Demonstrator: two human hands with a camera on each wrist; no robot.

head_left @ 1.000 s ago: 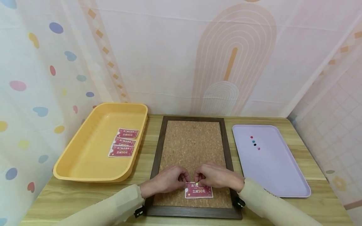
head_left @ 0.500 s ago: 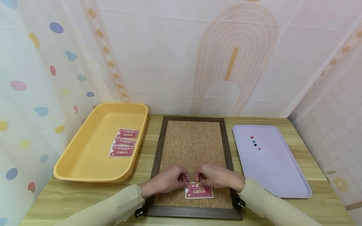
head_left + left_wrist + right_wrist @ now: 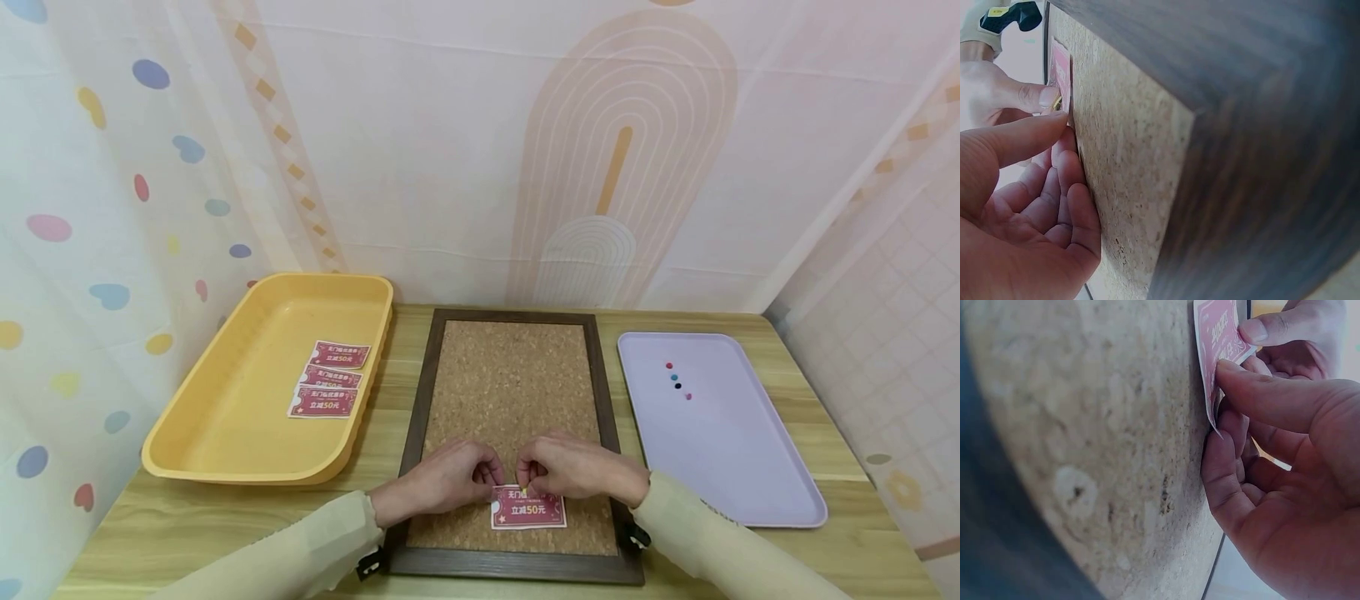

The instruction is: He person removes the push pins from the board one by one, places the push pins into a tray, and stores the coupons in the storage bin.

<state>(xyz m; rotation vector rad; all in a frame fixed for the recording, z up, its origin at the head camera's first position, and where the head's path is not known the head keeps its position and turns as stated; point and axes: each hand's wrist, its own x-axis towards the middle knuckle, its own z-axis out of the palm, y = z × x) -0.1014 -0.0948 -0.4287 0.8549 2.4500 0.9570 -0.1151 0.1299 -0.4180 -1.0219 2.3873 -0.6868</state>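
Observation:
A red printed coupon lies over the lower part of a cork board with a dark wooden frame. My left hand pinches its upper left corner between thumb and fingers. At the coupon's top edge, my right hand pinches a small yellow pushpin, its tip hidden by the fingers. In the right wrist view the coupon bends up slightly from the cork, with the right thumb pressed on its face.
To the left stands a deep yellow tray with several like coupons in it. On the right, a flat lilac tray bears several small coloured pushpins. A patterned curtain hangs behind the wooden table.
Both hands stay at the coupon's top edge. The yellow pushpin shows a little less between the right fingers; otherwise the view has only shifted slightly.

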